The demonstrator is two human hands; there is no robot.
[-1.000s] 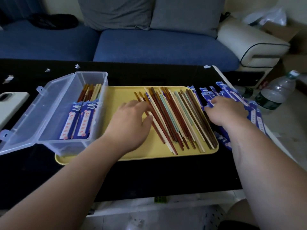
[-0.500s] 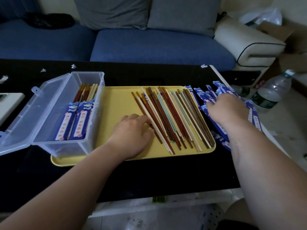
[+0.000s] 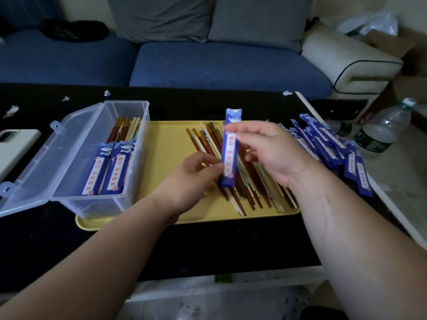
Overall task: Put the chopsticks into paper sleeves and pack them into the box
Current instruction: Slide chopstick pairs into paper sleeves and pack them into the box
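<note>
Few sleeved pairs [image 3: 108, 168] sit in the box [image 3: 76, 144], many chopsticks [image 3: 251, 188] lie loose on the tray [image 3: 171, 158] (spare sleeves [image 3: 323, 146] beside), left hand [image 3: 194, 175] and right hand [image 3: 272, 151] both pinching one sleeve [image 3: 230, 153].

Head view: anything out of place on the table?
Two things: the paper sleeve pile sprawls unevenly up to the black table's right edge, and small white scraps litter its far side. Nothing looks spilled or damaged.
</note>
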